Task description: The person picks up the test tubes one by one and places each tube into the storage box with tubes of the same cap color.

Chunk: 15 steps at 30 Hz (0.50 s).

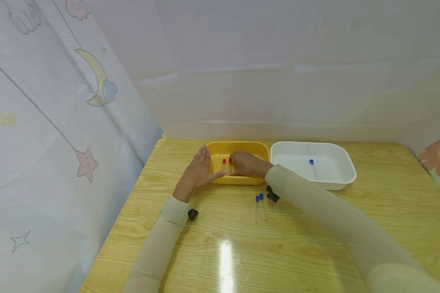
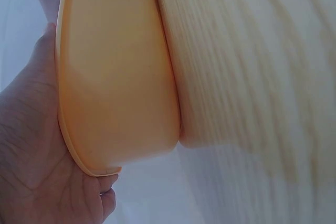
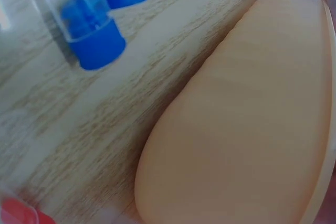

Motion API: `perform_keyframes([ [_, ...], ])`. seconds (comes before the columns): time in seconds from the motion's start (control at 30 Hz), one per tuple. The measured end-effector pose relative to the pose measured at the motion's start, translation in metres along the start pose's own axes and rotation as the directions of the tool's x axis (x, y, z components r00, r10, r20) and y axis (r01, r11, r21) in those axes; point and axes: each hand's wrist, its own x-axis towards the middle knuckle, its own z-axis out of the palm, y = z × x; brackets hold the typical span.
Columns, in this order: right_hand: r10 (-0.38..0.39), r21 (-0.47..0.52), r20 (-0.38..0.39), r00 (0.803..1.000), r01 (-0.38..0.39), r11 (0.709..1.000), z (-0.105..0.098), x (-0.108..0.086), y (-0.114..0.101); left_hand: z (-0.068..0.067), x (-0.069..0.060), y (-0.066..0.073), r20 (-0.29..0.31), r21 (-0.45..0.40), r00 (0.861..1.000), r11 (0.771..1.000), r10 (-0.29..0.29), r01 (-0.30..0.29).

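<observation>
My left hand [image 1: 198, 169] lies against the left end of the yellow tray [image 1: 242, 180], its fingers straight along the outside and the thumb reaching over the front rim. The palm presses the rim in the left wrist view. Inside the tray, my right hand [image 1: 247, 162] holds a clear test tube with a red cap [image 1: 230, 160] at its capped end; the fingertips are partly hidden. Another red-capped test tube [image 1: 224, 161] lies just left of it. The right wrist view shows the tray's outer wall [image 3: 236, 114], but the fingers are out of sight there.
Two blue-capped test tubes [image 1: 259, 207] lie on the wooden table in front of the yellow tray. Beside them, a tube [image 1: 276, 207] is partly covered by the right wrist camera; a red cap [image 3: 23, 213] shows below. One blue-capped tube [image 1: 311, 162] lies in the white tray [image 1: 346, 179].
</observation>
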Motion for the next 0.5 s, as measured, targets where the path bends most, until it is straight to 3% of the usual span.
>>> perform_keyframes([
  [0.5, -0.022, -0.027, 0.0, 1.0, 0.022, 0.999, -0.0002, 0.0028, -0.0013, 0.0003, 0.0005, -0.0008, 0.001, 0.0, 1.0, 1.0, 0.007, -0.007],
])
